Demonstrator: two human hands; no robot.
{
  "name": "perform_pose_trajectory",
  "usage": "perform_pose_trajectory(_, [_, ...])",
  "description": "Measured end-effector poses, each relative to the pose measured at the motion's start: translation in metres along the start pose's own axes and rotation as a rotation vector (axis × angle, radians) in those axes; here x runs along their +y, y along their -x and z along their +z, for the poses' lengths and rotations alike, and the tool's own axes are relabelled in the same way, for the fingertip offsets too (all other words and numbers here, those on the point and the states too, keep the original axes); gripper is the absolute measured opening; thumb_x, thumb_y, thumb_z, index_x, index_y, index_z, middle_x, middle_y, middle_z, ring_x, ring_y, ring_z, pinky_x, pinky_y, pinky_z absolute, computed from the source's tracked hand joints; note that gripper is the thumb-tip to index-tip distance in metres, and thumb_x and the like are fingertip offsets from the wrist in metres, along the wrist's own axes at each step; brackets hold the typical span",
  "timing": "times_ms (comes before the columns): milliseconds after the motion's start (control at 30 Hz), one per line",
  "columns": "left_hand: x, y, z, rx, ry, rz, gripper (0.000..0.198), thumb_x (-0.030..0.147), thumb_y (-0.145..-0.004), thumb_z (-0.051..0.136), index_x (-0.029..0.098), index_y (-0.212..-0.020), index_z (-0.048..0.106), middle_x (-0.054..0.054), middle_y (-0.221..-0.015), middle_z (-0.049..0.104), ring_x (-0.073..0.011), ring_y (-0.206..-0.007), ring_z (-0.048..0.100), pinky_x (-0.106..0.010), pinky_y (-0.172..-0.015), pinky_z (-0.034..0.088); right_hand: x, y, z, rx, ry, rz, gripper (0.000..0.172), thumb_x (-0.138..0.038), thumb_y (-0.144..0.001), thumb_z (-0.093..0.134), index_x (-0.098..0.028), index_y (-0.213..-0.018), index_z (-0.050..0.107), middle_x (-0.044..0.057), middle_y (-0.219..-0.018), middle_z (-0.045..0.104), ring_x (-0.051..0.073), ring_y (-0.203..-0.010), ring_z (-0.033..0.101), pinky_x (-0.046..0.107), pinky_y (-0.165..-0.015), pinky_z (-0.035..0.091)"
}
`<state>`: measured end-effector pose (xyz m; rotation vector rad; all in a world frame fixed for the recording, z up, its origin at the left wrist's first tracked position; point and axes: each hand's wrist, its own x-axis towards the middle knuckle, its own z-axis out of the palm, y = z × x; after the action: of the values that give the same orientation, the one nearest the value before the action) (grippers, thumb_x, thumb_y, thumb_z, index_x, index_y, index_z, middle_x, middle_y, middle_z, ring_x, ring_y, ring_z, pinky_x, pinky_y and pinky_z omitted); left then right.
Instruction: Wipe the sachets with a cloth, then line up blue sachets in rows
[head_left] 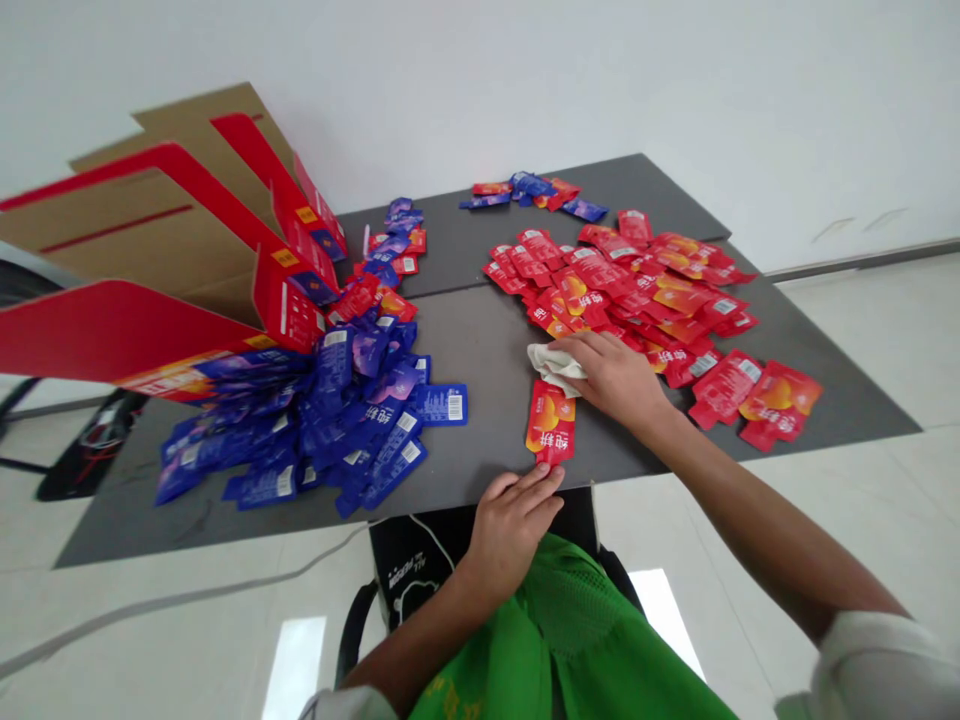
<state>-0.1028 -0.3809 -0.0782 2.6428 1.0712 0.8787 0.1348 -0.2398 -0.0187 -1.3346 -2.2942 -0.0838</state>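
A red pouch [551,422] with an orange fruit picture lies flat near the table's front edge. My left hand [517,515] holds its narrow near end down with the fingertips. Bunched in my right hand [611,370] is a white cloth [555,368], which touches the pouch's far end. The right fingers are closed over the cloth and partly hide it. Just beyond my right hand spreads a pile of red pouches [600,280]. Two red pouches, one of them showing its fruit print [780,398], lie right of my right forearm.
Blue pouches [360,400] are heaped on the left, against open red cardboard boxes [187,330]. Mixed red and blue pouches [536,188] lie along the back of the grey table [465,480]. A cable [247,583] runs across the floor below. A white wall stands behind.
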Motion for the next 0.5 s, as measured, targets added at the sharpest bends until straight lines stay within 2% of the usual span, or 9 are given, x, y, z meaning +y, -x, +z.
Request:
perform_pose_trajectory(100, [0.0, 0.002, 0.002, 0.007, 0.014, -0.003, 0.021, 0.02, -0.111, 0.055, 0.022, -0.103, 0.074, 0.001, -0.142, 0.073, -0.0172, -0.133, 0.068, -0.036, -0.097, 0.053, -0.023, 0.017, -0.012, 0.081, -0.076, -0.013, 0.04, -0.033, -0.104, 0.065, -0.022, -0.142, 0.062, 0.012, -0.134, 0.072, 0.029, -0.118, 0.068, 0.041, -0.099, 0.055])
perform_pose_trajectory(200, [-0.001, 0.002, 0.004, 0.018, 0.023, -0.014, 0.02, 0.02, -0.111, 0.056, 0.022, -0.104, 0.075, 0.001, -0.134, 0.077, -0.0169, -0.126, 0.072, -0.036, -0.098, 0.052, -0.049, 0.046, -0.015, -0.062, -0.151, -0.158, 0.039, -0.03, -0.103, 0.066, -0.023, -0.142, 0.062, 0.01, -0.137, 0.072, 0.027, -0.12, 0.068, 0.036, -0.094, 0.057])
perform_pose_trajectory(267, [-0.001, 0.001, 0.004, 0.021, 0.031, -0.022, 0.019, 0.021, -0.11, 0.057, 0.022, -0.105, 0.075, 0.002, -0.127, 0.08, -0.0161, -0.119, 0.075, -0.036, -0.098, 0.051, -0.057, 0.058, -0.011, -0.156, -0.176, -0.203, 0.037, -0.026, -0.101, 0.067, -0.024, -0.139, 0.065, 0.008, -0.136, 0.073, 0.026, -0.119, 0.069, 0.034, -0.089, 0.058])
perform_pose_trajectory(367, [-0.002, 0.0, 0.004, 0.018, 0.047, -0.023, 0.021, 0.021, -0.111, 0.055, 0.022, -0.103, 0.075, 0.001, -0.133, 0.078, -0.0162, -0.126, 0.072, -0.036, -0.097, 0.051, -0.047, 0.054, 0.003, -0.17, -0.17, -0.158, 0.039, -0.029, -0.1, 0.07, -0.024, -0.138, 0.066, 0.009, -0.136, 0.073, 0.027, -0.12, 0.068, 0.036, -0.092, 0.058])
perform_pose_trajectory(500, [-0.001, -0.001, 0.002, 0.001, 0.06, -0.035, 0.025, 0.02, -0.112, 0.052, 0.022, -0.101, 0.075, 0.001, -0.139, 0.074, -0.0167, -0.132, 0.069, -0.037, -0.094, 0.051, -0.015, 0.018, 0.013, -0.131, -0.089, -0.049, 0.038, -0.036, -0.103, 0.067, -0.021, -0.137, 0.067, 0.012, -0.133, 0.074, 0.029, -0.112, 0.069, 0.04, -0.094, 0.057])
